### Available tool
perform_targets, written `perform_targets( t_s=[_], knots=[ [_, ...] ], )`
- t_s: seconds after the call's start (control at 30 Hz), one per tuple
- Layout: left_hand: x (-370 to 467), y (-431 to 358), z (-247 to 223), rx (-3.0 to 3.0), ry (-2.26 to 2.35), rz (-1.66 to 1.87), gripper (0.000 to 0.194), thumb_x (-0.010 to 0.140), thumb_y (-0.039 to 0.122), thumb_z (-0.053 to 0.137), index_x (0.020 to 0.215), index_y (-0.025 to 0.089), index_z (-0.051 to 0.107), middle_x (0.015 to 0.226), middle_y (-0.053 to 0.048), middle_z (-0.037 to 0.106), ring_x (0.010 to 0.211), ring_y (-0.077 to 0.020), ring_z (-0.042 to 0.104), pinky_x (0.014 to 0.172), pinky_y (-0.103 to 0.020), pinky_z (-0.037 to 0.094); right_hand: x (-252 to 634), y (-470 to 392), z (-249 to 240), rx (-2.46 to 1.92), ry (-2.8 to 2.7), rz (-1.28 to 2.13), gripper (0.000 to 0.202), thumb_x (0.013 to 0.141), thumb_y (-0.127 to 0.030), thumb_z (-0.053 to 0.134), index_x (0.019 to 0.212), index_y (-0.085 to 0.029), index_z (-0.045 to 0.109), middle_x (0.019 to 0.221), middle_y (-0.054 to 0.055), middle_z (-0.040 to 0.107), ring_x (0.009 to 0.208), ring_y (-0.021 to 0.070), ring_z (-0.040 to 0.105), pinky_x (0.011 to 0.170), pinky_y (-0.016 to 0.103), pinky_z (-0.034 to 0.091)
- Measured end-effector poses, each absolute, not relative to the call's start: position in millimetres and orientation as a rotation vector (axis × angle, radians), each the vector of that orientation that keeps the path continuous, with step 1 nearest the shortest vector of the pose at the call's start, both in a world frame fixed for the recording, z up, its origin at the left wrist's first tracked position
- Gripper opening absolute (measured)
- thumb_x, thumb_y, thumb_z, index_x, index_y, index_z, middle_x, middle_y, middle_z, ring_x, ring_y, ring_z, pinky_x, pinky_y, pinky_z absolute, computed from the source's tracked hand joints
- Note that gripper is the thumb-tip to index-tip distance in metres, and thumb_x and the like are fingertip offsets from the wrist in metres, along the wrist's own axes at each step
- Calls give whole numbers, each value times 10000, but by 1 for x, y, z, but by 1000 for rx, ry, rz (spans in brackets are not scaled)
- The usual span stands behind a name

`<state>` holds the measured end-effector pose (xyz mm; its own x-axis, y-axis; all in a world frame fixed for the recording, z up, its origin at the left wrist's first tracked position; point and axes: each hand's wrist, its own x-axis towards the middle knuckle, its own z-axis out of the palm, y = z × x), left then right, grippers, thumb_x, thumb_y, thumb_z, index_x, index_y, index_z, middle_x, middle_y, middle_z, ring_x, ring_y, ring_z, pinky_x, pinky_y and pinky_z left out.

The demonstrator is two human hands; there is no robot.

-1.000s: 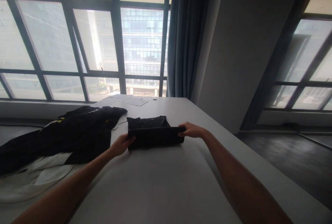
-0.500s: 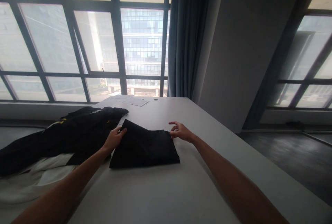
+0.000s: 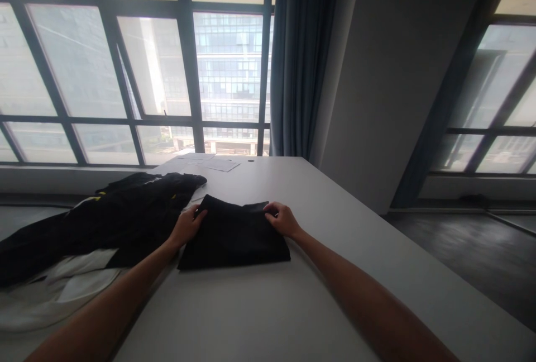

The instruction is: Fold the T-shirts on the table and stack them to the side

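Observation:
A folded black cloth (image 3: 237, 236) rests on the white table (image 3: 251, 312), its far edge slightly raised between my hands. My left hand (image 3: 187, 224) pinches its far left corner between thumb and fingers. At the far right corner, my right hand (image 3: 281, 219) has thumb and fingers closed on the cloth's edge. What the garment is cannot be made out from its folded shape.
A heap of dark clothing (image 3: 138, 211) with yellow marks lies at the left, with pale fabric (image 3: 79, 281) below it. Paper sheets (image 3: 209, 162) are at the table's far end, before windows and a blue curtain (image 3: 297, 71).
My right hand has moved slightly left and closed on the cloth's far right corner, its index finger no longer stretched out. My left hand keeps its hold.

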<state>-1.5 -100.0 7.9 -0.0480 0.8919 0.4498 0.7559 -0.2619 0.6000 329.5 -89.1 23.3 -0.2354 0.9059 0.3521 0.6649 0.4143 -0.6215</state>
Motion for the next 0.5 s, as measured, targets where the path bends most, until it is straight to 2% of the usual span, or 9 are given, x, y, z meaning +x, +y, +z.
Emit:
perform_targets(
  t_s=[0.1,0.23,0.37,0.43,0.5],
  knots=[
    [-2,-99,9,1941,1785,1287,541,837,485,537,1243,135,607,993,-115,747,841,-284,717,795,-380,549,337,-89,26,-1261,-1919,256,189,812,-191,552,950,-190,681,934,37,678,801,161,613,788,286,500],
    [-2,-97,1,2009,1846,1186,655,808,328,576,1419,123,456,1187,-148,692,911,-250,712,923,-393,515,343,-93,27,-1520,-2093,126,194,803,-188,566,949,-202,694,1030,65,663,925,198,618,855,308,465],
    [-4,-94,-6,2136,1948,1013,569,800,281,561,1344,114,545,1307,-174,626,1145,-290,633,1024,-411,453,335,-101,30,-1732,-2194,32,236,876,-319,559,1025,-197,697,1111,116,631,1035,256,599,895,357,441],
    [-5,-93,-7,2116,2026,988,514,819,350,568,1280,125,602,1330,-181,613,1239,-330,566,1040,-444,434,329,-105,31,-1777,-2177,17,338,906,-413,543,1132,-194,666,1176,140,611,1075,279,584,913,383,433],
    [-5,-92,-7,2044,2032,983,518,812,455,594,1211,128,645,1295,-193,638,1244,-358,559,1033,-462,435,325,-107,30,-1829,-2194,60,430,914,-487,532,1222,-201,627,1222,156,595,1106,298,571,921,400,429]
  ],
)
